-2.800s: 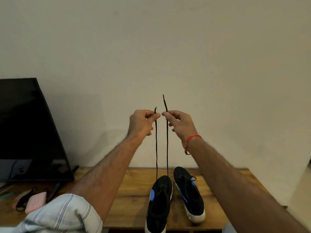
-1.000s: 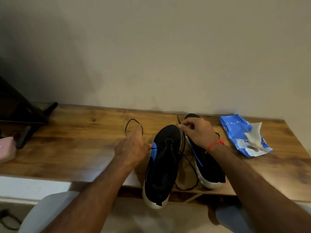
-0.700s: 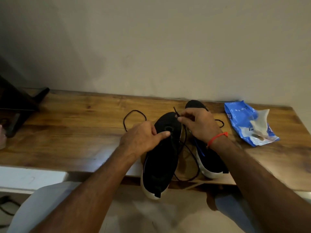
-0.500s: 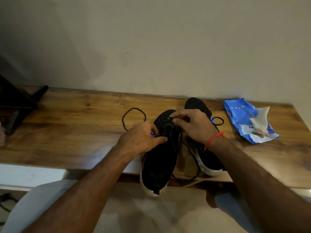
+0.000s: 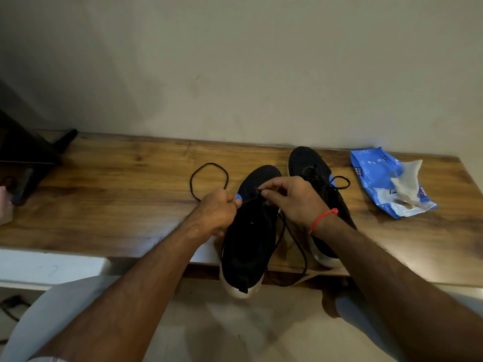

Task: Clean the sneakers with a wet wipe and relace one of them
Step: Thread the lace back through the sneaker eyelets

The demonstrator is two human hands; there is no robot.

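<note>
Right hand pinches the lace tip at an eyelet, apparently for threading; left hand grips the other strand, keeping tension. Beneath both lies the unlaced sneaker; its mate sits beyond the right hand, wipe packet farther right.

Wooden table: sneakers, wipes pack.

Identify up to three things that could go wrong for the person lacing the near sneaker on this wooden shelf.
1. The black sneaker with white sole overhangs the wooden shelf's front edge; a tug might tip it off.
2. The thin black shoelace's slack loops beside the left hand and hangs below the edge, so it could snag.
3. The right hand pinches the lace tip, which may slip.
</note>
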